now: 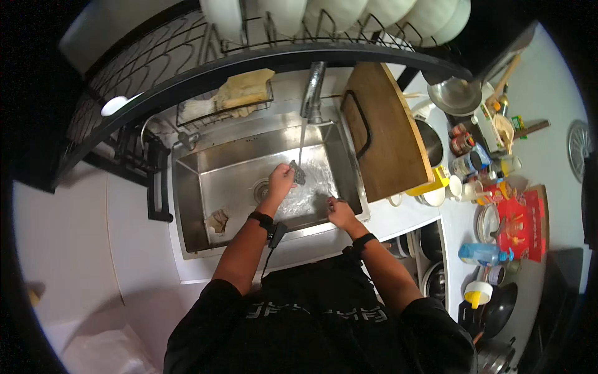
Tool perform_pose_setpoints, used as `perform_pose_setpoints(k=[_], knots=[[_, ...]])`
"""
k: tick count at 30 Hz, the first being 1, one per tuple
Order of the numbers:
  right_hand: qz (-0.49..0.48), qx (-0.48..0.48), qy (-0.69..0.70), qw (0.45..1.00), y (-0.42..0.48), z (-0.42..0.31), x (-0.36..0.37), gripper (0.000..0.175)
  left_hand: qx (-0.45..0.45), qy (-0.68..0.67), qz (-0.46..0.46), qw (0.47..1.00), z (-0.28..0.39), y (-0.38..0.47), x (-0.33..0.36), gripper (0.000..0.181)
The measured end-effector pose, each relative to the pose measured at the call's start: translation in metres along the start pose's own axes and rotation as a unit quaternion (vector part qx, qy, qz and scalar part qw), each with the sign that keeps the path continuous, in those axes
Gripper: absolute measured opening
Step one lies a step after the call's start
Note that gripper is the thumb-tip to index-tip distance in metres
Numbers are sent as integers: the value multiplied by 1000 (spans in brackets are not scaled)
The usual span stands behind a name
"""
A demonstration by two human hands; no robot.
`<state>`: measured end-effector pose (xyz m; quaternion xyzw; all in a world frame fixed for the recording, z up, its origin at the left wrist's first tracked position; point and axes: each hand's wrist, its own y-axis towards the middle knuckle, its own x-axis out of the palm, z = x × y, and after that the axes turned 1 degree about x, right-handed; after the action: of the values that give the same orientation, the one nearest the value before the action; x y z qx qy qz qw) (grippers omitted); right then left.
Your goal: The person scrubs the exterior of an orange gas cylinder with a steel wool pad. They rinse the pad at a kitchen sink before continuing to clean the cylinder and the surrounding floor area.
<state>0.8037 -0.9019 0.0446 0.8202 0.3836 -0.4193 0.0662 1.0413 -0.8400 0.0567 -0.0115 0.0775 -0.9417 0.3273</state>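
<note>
My left hand (282, 182) grips a dark grey scouring pad (297, 173), probably steel wool, above the stainless steel sink (224, 170). A thin stream of water falls from the faucet (314, 91) and passes by the pad, wetting the basin floor. My right hand (341, 214) hovers over the front right part of the basin with its fingers curled; whether anything small is between them is unclear. A crumpled brown scrap (218, 220) lies at the basin's front left. The drain (262, 190) is partly hidden behind my left hand.
A black dish rack (261, 53) with white bowls spans above the sink. A wooden board (387, 135) leans at the right. A wire basket (224, 110) holds cloths behind. Jars, a blue pump bottle (484, 254) and a steel pan (455, 96) crowd the right counter.
</note>
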Motion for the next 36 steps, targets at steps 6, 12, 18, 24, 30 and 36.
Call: perform_pose_setpoints(k=[6, 12, 18, 24, 30, 36], knots=[[152, -38, -145, 977, -11, -22, 11, 27, 69, 197, 69, 975, -34, 28, -1, 14], [111, 94, -222, 964, -3, -23, 16, 35, 134, 267, 44, 953, -19, 20, 9, 16], [113, 94, -256, 956, -8, -33, 13, 34, 52, 215, 23, 975, 1, 3, 8, 17], [123, 101, -225, 961, -6, -37, 14, 26, 71, 213, 39, 974, -21, 21, 7, 19], [126, 119, -200, 964, -6, -33, 20, 22, 76, 189, 20, 979, -29, 28, 4, 18], [105, 106, -196, 969, -8, -37, 16, 18, 36, 206, 22, 978, -26, 33, 4, 22]])
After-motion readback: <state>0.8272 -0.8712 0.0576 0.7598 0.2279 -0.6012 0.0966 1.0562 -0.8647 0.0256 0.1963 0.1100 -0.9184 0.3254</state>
